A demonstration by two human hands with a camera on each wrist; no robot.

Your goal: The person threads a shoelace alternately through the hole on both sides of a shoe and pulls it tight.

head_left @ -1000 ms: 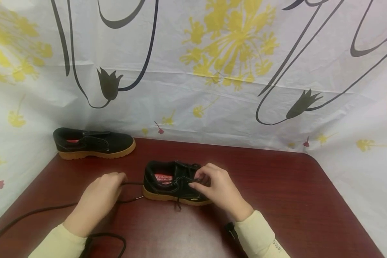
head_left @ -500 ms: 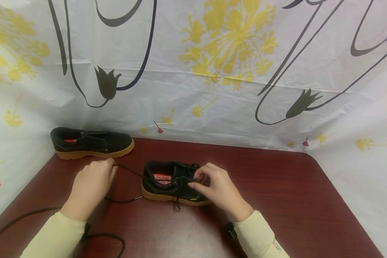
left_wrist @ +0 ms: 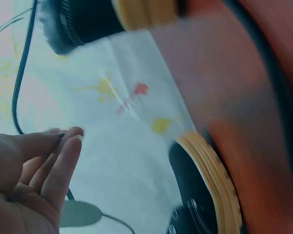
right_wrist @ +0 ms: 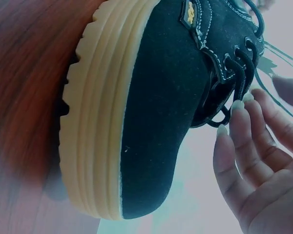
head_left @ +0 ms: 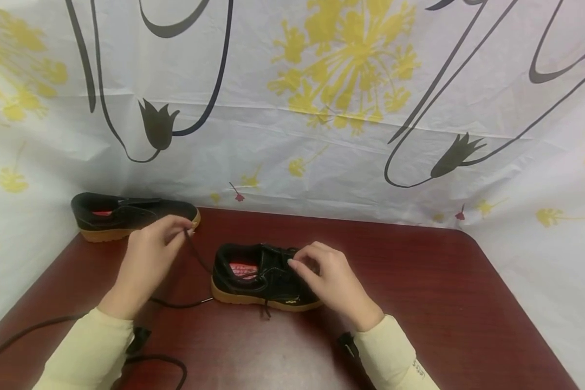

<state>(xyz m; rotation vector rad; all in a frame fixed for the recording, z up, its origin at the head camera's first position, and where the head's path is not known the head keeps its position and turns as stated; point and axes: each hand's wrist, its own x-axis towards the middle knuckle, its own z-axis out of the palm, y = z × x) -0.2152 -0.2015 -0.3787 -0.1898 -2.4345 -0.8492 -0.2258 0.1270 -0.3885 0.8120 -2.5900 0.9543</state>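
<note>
A black lace-up shoe (head_left: pixel 244 273) with a tan sole lies sideways mid-table, toe to the right. Between thumb and fingertips my left hand (head_left: pixel 151 254) pinches a dark shoelace (head_left: pixel 195 252), which runs back to this shoe. In the left wrist view the lace (left_wrist: pixel 20 92) loops up from the pinched fingertips. My right hand (head_left: pixel 329 276) is over the shoe's front. Its fingertips (right_wrist: pixel 238 105) lie against the laces (right_wrist: pixel 241 73) below the eyelets in the right wrist view, with the thumb apart from them. Part of the shoe's toe is hidden behind this hand in the head view.
A second black shoe (head_left: pixel 131 214) stands at the back left, partly behind my left hand. A dark cord (head_left: pixel 34 325) curves along the left of the red-brown table (head_left: pixel 419 281). A lace's tipped end (head_left: pixel 206 299) lies beside the near shoe's heel. A patterned sheet (head_left: pixel 292 189) hangs behind.
My left hand has risen away and turned, drawing the lace up toward the back shoe. My right hand stays at the near shoe's front, its fingers shifted slightly.
</note>
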